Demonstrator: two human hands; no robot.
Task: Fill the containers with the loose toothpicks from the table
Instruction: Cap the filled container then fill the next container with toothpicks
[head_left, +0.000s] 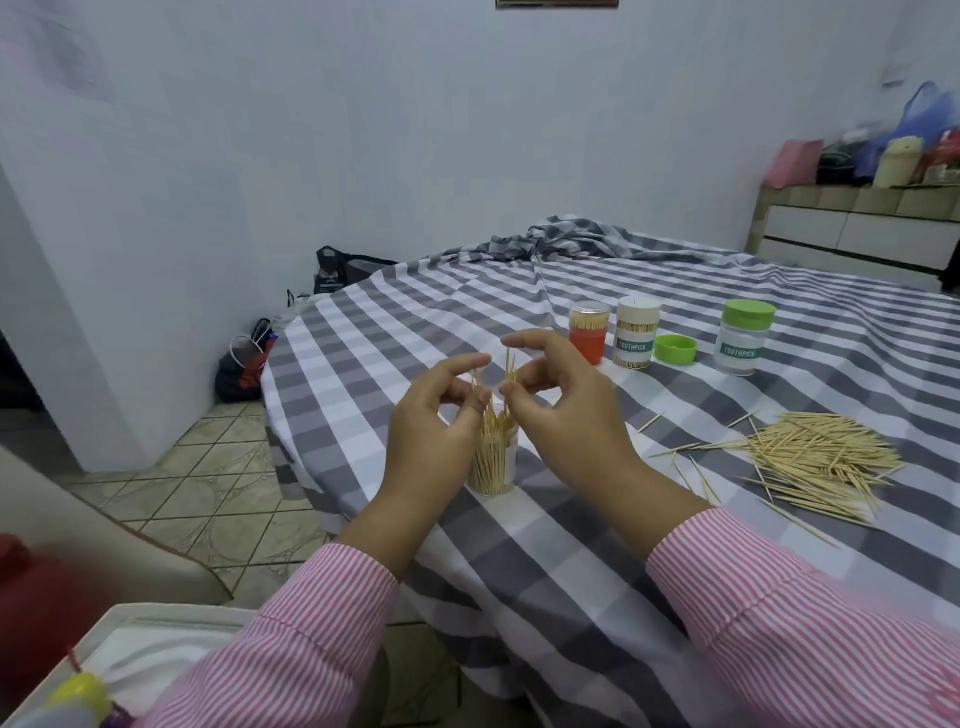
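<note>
A few toothpicks (510, 370) are standing upright above the open jar (494, 462) near the table's (571, 545) front edge, the right hand (558, 400) pinching them at their lower ends while the left hand (436, 410) is pinching another couple beside the jar's mouth. Judging by this, the person is feeding sticks into an almost full jar; next they are needing to be lowered straight in among the others, then more fetched from the pile (815, 462) lying well to the right.

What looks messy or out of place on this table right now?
The toothpick pile sprawls loose on the checked cloth, with strays around it. A green lid lies off its container.
</note>
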